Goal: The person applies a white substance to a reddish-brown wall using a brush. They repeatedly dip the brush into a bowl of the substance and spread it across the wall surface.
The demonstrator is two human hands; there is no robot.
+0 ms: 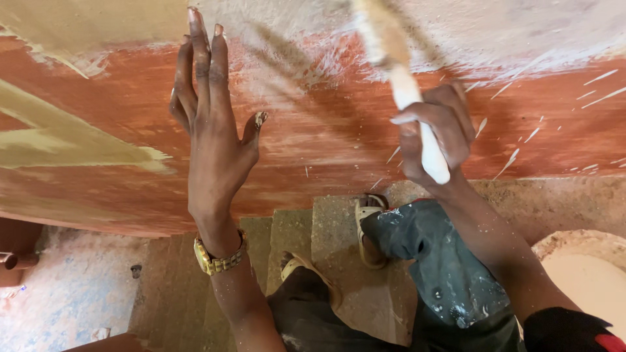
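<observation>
Right hand [435,128] closed around pale handle of paintbrush [399,73], bristles up against reddish wall [313,137], in whitish painted band. Left hand [212,124] open, fingers straight, palm beside wall, holds nothing. Gold wristwatch [218,259] on left wrist. Below, concrete steps [293,228].

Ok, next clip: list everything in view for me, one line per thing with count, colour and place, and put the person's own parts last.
wall: one, red-brown with cream and whitish painted patches, across the upper half
paintbrush: one, paint-coated with pale handle, against the wall at upper right
steps: several, grey-brown concrete, below the wall at centre
bucket: one, holding pale cream paint, lower right edge
wristwatch: one, gold, on the left wrist
sandals: two, pale, on the feet on the steps
trousers: one pair, dark grey, paint-spattered, lower centre
left hand: one, open, fingers spread, by the wall
right hand: one, closed around the paintbrush handle
</observation>
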